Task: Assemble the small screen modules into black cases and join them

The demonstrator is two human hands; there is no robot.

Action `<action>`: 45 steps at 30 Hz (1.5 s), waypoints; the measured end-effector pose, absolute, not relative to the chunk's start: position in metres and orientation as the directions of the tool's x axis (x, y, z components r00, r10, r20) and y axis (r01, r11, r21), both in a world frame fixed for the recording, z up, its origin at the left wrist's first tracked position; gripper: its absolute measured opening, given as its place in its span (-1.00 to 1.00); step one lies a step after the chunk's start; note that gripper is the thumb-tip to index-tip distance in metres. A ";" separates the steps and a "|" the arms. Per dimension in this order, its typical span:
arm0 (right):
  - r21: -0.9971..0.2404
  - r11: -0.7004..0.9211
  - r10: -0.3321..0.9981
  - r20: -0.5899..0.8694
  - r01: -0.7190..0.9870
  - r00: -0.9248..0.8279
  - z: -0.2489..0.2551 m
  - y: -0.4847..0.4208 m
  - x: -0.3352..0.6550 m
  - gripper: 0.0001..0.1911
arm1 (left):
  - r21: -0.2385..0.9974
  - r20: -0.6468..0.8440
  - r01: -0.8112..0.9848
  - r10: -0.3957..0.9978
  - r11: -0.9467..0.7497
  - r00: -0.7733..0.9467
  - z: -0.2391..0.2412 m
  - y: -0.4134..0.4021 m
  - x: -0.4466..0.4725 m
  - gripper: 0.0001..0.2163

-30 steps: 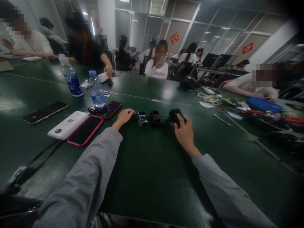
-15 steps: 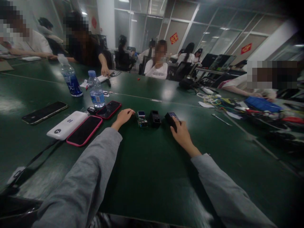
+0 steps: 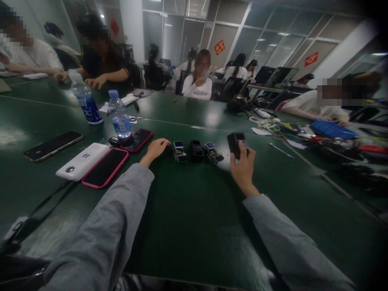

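My right hand [image 3: 243, 165] holds a black plastic casing [image 3: 235, 144] above the table, fingers wrapped round its near side. Just left of it lies a circuit board with a small screen [image 3: 214, 152], uncovered and slightly turned. A second black casing [image 3: 197, 149] rests on the table in the middle. Left of that sits another circuit board with a screen [image 3: 179, 151]. My left hand [image 3: 157, 150] rests on the table beside this board, fingers loosely stretched toward it and apart from it, with nothing in them.
On the left lie a pink-edged phone [image 3: 105, 167], a white power bank [image 3: 83, 161], a dark phone [image 3: 53, 145] and a red-edged phone [image 3: 137, 140]. Two bottles, one clear [image 3: 120, 117] and one blue-labelled [image 3: 87, 103], stand behind. Tangled cables [image 3: 348, 151] cover the right; co-workers sit around.
My right hand has lifted the black casing up and to the right, exposing the circuit board under it. My left hand stays by the left board. A co-worker across the table has drawn a hand back.
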State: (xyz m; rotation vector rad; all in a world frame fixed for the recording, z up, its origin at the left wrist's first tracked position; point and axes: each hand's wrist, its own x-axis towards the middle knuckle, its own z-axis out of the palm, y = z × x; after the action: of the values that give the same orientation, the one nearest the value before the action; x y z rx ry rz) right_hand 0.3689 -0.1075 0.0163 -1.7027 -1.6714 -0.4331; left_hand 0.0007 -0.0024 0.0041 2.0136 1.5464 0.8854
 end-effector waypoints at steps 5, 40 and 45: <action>-0.159 0.024 0.874 0.482 0.987 0.057 -0.004 -0.098 0.380 -0.41 | 0.692 0.210 0.672 0.965 -0.262 0.160 0.005 -0.003 0.001 -0.67; -0.332 -0.035 0.783 0.577 0.943 0.233 -0.002 -0.103 0.373 -0.49 | 0.561 0.529 0.711 0.844 -0.424 0.086 0.023 -0.037 0.014 -0.65; -0.333 -0.012 0.798 0.565 0.943 0.209 -0.004 -0.101 0.374 -0.46 | 0.409 0.661 0.762 0.739 -0.503 0.133 0.044 -0.081 0.037 -0.64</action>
State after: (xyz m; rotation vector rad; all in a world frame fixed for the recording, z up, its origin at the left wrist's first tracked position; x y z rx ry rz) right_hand 0.3738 -0.1014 -0.0039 -1.8363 -1.6178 -0.2841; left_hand 0.0368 -0.0808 0.0435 2.3842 1.5791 1.3636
